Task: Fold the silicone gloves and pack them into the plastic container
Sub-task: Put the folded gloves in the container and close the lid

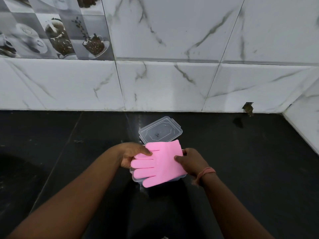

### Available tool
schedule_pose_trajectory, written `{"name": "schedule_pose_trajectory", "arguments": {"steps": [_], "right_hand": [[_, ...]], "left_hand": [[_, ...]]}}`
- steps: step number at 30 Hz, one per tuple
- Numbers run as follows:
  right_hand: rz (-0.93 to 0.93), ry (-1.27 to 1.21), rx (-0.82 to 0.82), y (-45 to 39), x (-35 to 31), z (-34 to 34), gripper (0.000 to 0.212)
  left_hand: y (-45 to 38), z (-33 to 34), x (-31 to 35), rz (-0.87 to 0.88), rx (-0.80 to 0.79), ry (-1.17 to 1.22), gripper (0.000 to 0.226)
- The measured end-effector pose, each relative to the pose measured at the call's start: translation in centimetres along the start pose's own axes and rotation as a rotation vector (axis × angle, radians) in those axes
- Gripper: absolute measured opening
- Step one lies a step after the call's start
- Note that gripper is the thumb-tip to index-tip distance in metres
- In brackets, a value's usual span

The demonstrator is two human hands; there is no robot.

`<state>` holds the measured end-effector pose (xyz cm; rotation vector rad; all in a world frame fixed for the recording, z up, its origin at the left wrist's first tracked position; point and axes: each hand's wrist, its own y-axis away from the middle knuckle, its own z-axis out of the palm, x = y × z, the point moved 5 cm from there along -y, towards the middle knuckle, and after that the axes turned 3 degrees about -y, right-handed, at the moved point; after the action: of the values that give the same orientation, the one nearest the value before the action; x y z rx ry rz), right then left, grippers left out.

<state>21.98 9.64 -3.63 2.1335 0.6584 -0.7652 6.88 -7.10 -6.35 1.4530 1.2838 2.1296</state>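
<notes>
A pink silicone glove (159, 163) lies flat over a clear plastic container (136, 178), its fingers pointing to the lower left and past the container's front edge. My left hand (133, 155) pinches the glove at its thumb side, my thumb on top. My right hand (191, 162) grips the cuff side at the right. Most of the container is hidden under the glove. Its clear lid (160, 130) rests just behind, tilted, on the black counter.
The black stone counter (241, 169) stretches to both sides. A white marble-tiled wall (172, 83) rises behind, and another wall closes the right side. A small hole (248, 107) shows in the tile at the back right.
</notes>
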Motion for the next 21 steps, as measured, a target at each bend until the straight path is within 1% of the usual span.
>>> {"name": "schedule_pose_trajectory", "arguments": {"steps": [2,3,6,7,9,10,12,14,16,18,20,21], "right_hand": [[0.001,0.029,0.041,0.1,-0.3,0.2,0.025],[0.009,0.005,0.052,0.1,-0.3,0.2,0.023],[0.043,-0.184,0.066,0.1,0.0,0.2,0.013],[0.071,-0.243,0.066,0.1,0.3,0.3,0.013],[0.117,-0.262,0.064,0.1,0.8,0.8,0.023],[0.121,-0.23,0.075,0.1,0.9,1.0,0.029],[0.082,-0.089,0.125,0.1,0.6,1.5,0.037],[0.043,0.1,0.159,0.3,-0.1,1.7,0.039],[0.026,0.232,0.177,0.7,-1.0,1.7,0.037],[0.004,0.339,0.185,0.8,-1.6,1.7,0.038],[-0.01,0.438,0.177,1.0,-2.0,1.8,0.04],[-0.029,0.499,0.179,1.1,-2.2,1.8,0.04]], "left_hand": [[-0.4,-0.2,0.2,-0.042,0.032,-0.047,0.039],[-0.6,-0.4,0.3,-0.059,0.053,-0.06,0.037],[-0.8,-1.0,1.4,-0.066,0.105,-0.095,0.034],[-0.8,-1.2,1.8,-0.062,0.113,-0.104,0.035],[-0.7,-1.4,2.5,-0.048,0.123,-0.139,0.038],[-0.8,-1.4,2.7,-0.042,0.14,-0.167,0.039],[-1.1,-1.5,3.0,-0.02,0.195,-0.254,0.04],[-1.6,-1.5,3.3,0.016,0.264,-0.424,0.04],[-1.4,-1.3,4.0,0.066,0.36,-0.703,0.041],[-0.1,-0.8,5.0,0.14,0.56,-1.081,0.049],[2.3,0.7,5.8,0.244,0.792,-1.301,0.05],[3.4,1.8,5.8,0.309,0.874,-1.382,0.05]]}}
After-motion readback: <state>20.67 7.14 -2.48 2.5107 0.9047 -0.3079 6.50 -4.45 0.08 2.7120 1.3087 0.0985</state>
